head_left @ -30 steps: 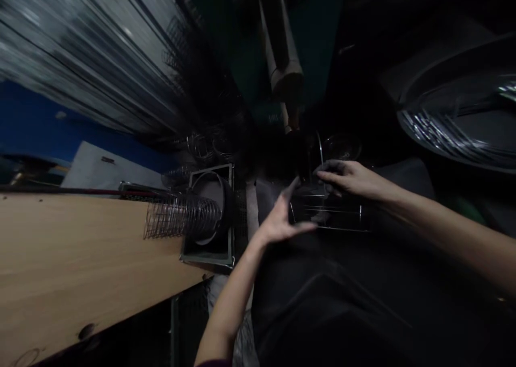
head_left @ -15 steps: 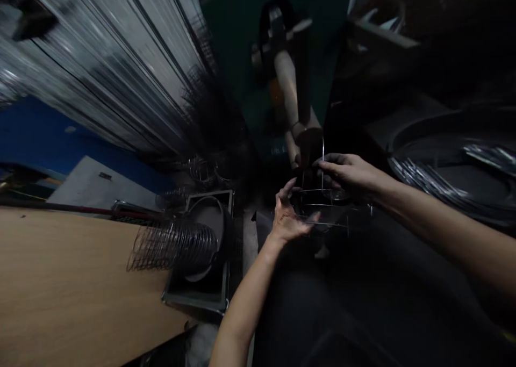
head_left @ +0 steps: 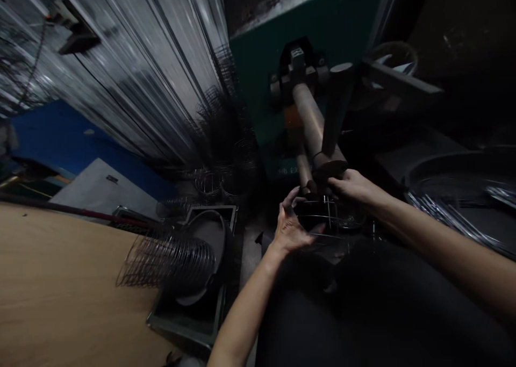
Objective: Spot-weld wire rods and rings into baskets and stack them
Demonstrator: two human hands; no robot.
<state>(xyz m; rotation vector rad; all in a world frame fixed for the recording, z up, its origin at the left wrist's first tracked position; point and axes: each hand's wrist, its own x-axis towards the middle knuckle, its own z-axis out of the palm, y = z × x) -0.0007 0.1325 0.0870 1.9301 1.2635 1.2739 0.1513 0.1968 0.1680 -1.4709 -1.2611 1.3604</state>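
Note:
A thin metal wire frame with curved rings and short uprights hangs just below the end of a machine arm. My left hand grips the frame from the left, thumb below and fingers above, wrapped around its side. At the round tip of the arm, my right hand is closed in a pinch. Its fingertips are partly hidden behind the tip; half a second ago they pinched a thin upright wire. A second, thinner lower arm reaches down beside the first, close above the frame.
The green machine body stands ahead. On the left, a stack of wire rings leans into a round pan over a green crate, beside a wooden board. A round tub holding shiny wires is at right.
The view has shifted, so the machine sits lower and farther right. My right hand is now closer under the arm's tip, and the upright wire beside it no longer shows above its fingers.

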